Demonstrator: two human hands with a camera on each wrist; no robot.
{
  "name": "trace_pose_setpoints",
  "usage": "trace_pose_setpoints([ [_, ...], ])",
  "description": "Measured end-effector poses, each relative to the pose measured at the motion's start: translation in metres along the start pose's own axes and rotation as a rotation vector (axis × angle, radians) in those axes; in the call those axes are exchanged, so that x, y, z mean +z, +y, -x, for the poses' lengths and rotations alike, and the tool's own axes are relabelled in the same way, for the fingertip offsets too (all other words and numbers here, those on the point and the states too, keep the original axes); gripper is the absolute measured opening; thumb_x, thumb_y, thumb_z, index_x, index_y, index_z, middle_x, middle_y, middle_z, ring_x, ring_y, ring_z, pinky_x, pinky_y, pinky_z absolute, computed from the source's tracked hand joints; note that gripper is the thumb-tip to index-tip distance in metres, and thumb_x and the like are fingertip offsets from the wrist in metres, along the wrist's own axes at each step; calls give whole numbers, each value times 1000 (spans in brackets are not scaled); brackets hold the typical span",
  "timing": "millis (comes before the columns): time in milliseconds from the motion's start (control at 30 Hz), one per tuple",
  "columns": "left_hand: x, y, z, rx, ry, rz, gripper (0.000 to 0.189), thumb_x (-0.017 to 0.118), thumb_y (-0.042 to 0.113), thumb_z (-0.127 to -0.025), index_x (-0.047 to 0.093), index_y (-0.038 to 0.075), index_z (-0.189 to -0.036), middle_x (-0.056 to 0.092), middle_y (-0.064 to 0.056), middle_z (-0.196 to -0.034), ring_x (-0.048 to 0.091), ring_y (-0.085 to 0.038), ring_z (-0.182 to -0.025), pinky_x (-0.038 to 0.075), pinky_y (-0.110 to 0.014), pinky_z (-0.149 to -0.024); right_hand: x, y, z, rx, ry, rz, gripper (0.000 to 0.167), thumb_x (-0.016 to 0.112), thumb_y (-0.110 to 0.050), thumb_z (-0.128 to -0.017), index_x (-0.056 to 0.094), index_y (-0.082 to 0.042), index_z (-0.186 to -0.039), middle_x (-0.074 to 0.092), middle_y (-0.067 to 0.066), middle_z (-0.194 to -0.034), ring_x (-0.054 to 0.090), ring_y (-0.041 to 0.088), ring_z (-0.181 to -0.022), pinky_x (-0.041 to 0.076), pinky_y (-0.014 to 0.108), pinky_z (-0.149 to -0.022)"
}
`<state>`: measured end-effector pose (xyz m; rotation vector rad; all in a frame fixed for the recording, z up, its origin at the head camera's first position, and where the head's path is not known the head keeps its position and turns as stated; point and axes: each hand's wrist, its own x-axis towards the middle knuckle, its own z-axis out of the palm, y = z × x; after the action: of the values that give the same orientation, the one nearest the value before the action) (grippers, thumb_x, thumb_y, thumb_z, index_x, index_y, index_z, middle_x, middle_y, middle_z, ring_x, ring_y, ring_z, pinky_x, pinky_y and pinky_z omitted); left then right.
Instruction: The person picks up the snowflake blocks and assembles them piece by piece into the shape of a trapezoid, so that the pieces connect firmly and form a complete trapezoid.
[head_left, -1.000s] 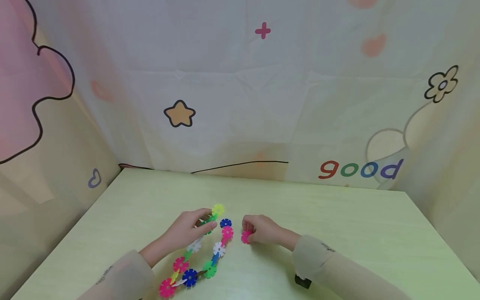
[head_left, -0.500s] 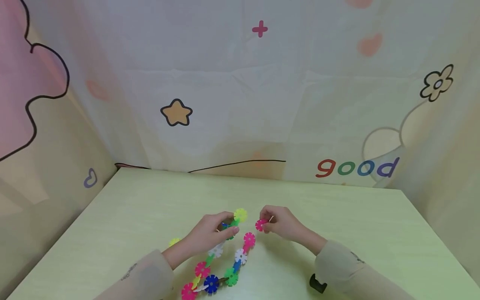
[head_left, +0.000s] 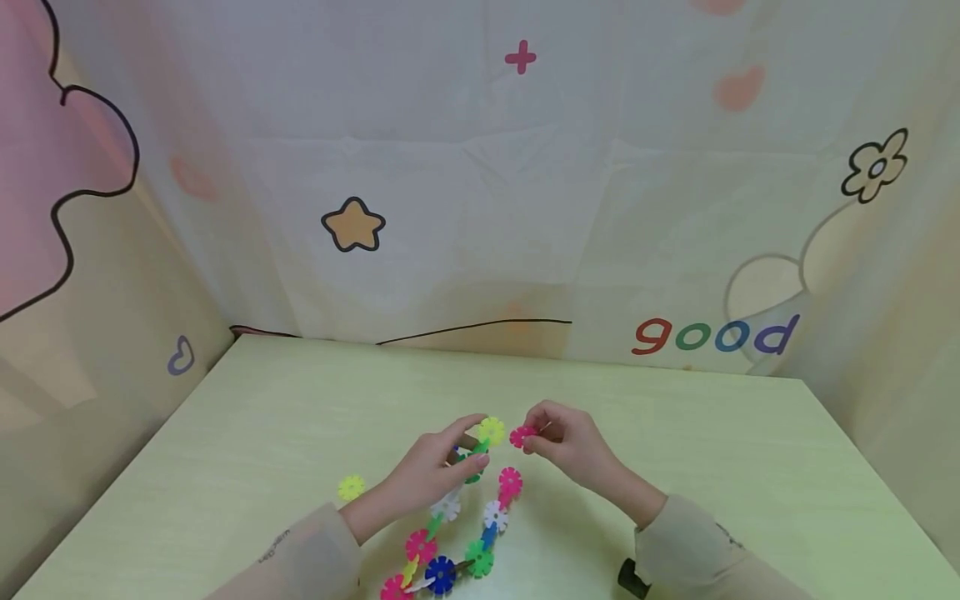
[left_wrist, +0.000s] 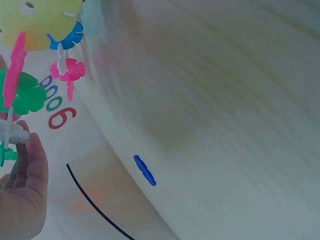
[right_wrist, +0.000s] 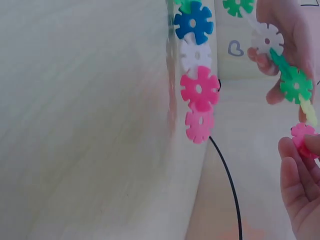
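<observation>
A chain of slotted plastic snowflake discs hangs in a loop from my left hand (head_left: 438, 467), which holds it between thumb and fingers near a green disc (right_wrist: 296, 85). The yellow snowflake disc (head_left: 491, 431) at this upper end sticks out past the fingertips. Lower down in the loop is a dark blue disc (head_left: 440, 575), and the chain's other end finishes in pink discs (head_left: 510, 481). My right hand (head_left: 573, 437) pinches a separate pink snowflake disc (head_left: 521, 437) between thumb and fingers. A small gap parts it from the yellow disc in the head view.
A loose yellow disc (head_left: 351, 487) lies on the pale table (head_left: 675, 450) beside my left wrist. In the left wrist view a loose blue disc (left_wrist: 145, 170) lies near the table's far edge. A printed fabric backdrop (head_left: 450, 267) stands behind and along both sides.
Both hands have moved rightward, the right one also rising, and the pink disc is now closer to the yellow one. The loop has shifted right, and the loose yellow disc has come into view.
</observation>
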<state>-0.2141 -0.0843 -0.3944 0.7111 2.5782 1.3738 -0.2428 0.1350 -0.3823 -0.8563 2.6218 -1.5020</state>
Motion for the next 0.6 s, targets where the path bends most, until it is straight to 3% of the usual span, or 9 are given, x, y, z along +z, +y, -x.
trace_pose_setpoints([
  [300, 4, -3, -1, 28, 50, 8, 56, 49, 35, -90, 24, 27, -139, 62, -10, -107, 60, -10, -72, 48, -19, -65, 17, -1, 3, -27, 53, -28, 11, 64, -7, -79, 55, -4, -85, 66, 12, -83, 65, 15, -68, 51, 18, -64],
  [600, 7, -1, -1, 38, 114, -11, 56, 49, 33, -90, 26, 21, -139, 62, -8, -103, 58, -8, -69, 47, -19, -60, 32, -4, 2, -28, 119, -35, 11, 64, 0, -77, 55, -4, -80, 63, 11, -77, 66, 18, -68, 50, 18, -60],
])
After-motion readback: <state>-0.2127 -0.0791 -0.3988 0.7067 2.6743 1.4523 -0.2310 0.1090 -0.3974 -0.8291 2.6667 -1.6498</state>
